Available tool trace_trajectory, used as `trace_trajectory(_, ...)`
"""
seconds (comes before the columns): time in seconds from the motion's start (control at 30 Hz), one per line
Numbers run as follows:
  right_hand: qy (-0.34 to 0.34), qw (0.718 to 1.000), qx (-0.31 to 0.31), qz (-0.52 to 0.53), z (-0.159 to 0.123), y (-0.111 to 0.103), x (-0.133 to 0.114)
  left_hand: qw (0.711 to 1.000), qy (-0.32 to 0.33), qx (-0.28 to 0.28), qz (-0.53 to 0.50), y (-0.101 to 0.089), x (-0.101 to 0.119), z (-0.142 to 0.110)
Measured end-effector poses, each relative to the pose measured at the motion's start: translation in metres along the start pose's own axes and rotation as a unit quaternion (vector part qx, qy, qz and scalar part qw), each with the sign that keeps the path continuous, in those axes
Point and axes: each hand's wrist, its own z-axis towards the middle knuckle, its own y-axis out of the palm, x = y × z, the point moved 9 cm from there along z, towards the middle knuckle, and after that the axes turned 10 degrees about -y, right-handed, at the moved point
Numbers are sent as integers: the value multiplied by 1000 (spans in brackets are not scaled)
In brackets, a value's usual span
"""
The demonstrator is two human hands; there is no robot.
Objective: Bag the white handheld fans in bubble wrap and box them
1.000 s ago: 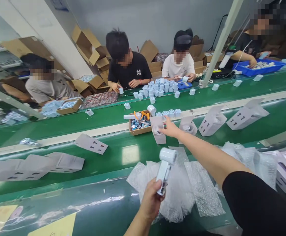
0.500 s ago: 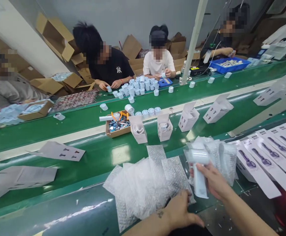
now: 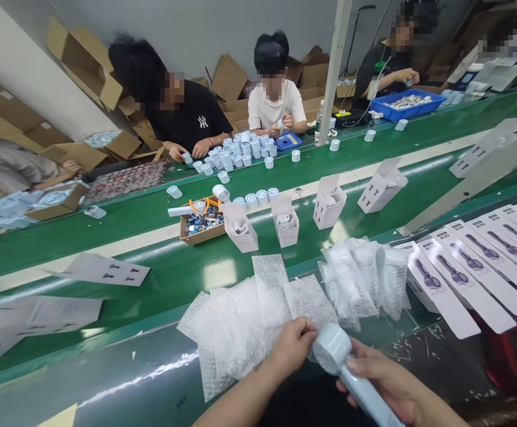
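My right hand [image 3: 374,373] is wrapped around the handle of a light-blue handheld device [image 3: 334,347] with a round, drum-shaped head, which tilts up toward the left. Close to that head, my left hand [image 3: 296,341] pinches the edge of a clear bubble-wrap bag [image 3: 316,302]. A spread pile of flat bubble-wrap bags [image 3: 245,332] lies to the left of my left hand. Beyond my right hand are several filled bubble-wrap bags [image 3: 365,276], bunched together with pale blue showing through.
White printed boxes [image 3: 449,273] stand in a row at right. Open small boxes [image 3: 286,231] sit on the green conveyor belt [image 3: 187,273], near a carton of small parts [image 3: 203,234]. Co-workers [image 3: 276,98] handle light-blue round parts [image 3: 245,148] across the line. A slanted post [image 3: 332,77] rises there.
My right hand has brought the device down and nearer, its head now pointing left. My left hand has moved up and left and closed on a bag edge. The view has shifted slightly.
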Motion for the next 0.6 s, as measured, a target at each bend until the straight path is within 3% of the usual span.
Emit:
trace_trajectory(0.13, -28, 998, 12, -54, 13, 8, 2, 973, -27, -2, -229, -25, 9, -14)
trace_trajectory(0.2, -37, 994, 25, -96, 14, 5, -1, 969, -13, 4, -247, -33, 17, -23)
trace_trajectory(0.27, -38, 992, 35, -113, 12, 1, 0, 985, 58, 31, -158, -38, 35, -36)
trace_trajectory(0.33, -35, 992, 51, -106, 11, 0, 2, 979, 186, 73, -21, -36, 62, -54)
trace_trajectory(0.4, -31, 993, 68, -95, 11, 1, 4, 940, 310, 96, 107, -24, 80, -77)
trace_trajectory(0.47, -37, 993, 80, -78, 13, 5, 2, 900, 384, 69, 194, -6, 82, -94)
trace_trajectory(0.53, -63, 992, 98, -42, 15, 9, -4, 892, 392, 43, 222, 4, 76, -101)
trace_trajectory(0.6, -67, 987, 144, 6, 15, 6, -4, 926, 328, 61, 175, -4, 68, -95)
